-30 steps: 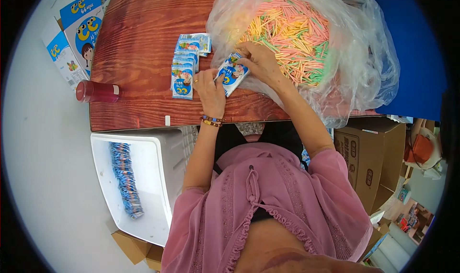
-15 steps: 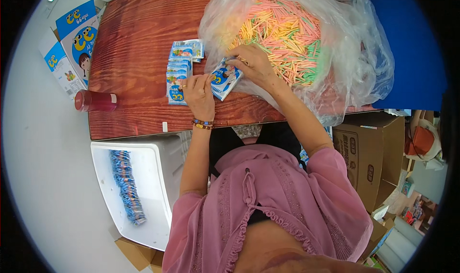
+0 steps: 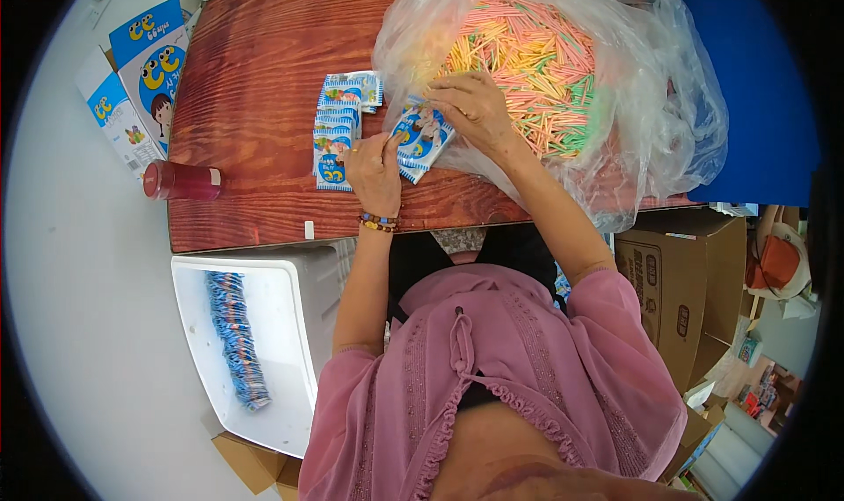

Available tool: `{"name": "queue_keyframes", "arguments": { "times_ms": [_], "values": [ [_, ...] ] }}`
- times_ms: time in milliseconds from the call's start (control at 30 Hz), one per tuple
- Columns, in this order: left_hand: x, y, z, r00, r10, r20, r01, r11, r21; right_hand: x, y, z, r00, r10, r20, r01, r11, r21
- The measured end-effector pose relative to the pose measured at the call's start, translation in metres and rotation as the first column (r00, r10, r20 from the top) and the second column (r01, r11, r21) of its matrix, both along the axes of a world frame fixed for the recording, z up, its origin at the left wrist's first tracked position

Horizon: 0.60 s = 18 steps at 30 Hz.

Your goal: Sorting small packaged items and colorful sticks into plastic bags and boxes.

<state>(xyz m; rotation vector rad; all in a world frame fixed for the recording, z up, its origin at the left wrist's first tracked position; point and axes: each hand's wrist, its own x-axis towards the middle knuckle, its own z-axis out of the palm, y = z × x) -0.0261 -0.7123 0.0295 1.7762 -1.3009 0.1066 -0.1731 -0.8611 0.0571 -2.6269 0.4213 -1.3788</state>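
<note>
Pinched at its left edge by my left hand [image 3: 375,174], a small blue-and-white printed packet [image 3: 424,137] rests on the wooden table in front of me. My right hand [image 3: 476,112] hovers at the packet's upper right corner, fingers stretched out toward the left and nothing visible in them. Just beyond it, a large clear plastic bag [image 3: 637,114] lies spread open, heaped with thin pink, yellow and green sticks [image 3: 536,57]. Left of my left hand, a row of overlapping matching packets [image 3: 334,136] lies on the table. Whether the held packet is open or sealed cannot be made out.
A red-lidded jar [image 3: 182,181] lies at the table's left edge. Below stands a white bin [image 3: 195,352] with a long row of packets [image 3: 236,338]. Printed cartons [image 3: 149,83] lean at the far left. A brown cardboard box [image 3: 677,281] stands at the right, by the table [image 3: 264,88].
My right hand has shifted slightly up and right, its fingers coming off the packet's corner. The packet now shows more of its printed face. My left hand stays at its edge.
</note>
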Motion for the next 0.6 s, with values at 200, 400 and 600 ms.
{"name": "queue_keyframes", "arguments": {
  "times_ms": [200,400,600],
  "values": [
    [-0.018,-0.007,0.027,0.526,-0.234,-0.818,0.02,0.965,-0.263,-0.01,0.011,0.007,0.954,0.209,0.213,-0.291,0.496,0.818],
    [-0.014,-0.006,0.026,0.405,-0.314,-0.859,0.019,0.942,-0.336,-0.009,0.031,0.022,0.947,0.2,0.25,-0.302,0.304,0.903],
    [-0.018,0.0,0.036,0.312,-0.314,-0.897,0.066,0.949,-0.309,-0.013,0.037,0.017,0.947,0.209,0.245,-0.303,0.321,0.897]
  ]
}}
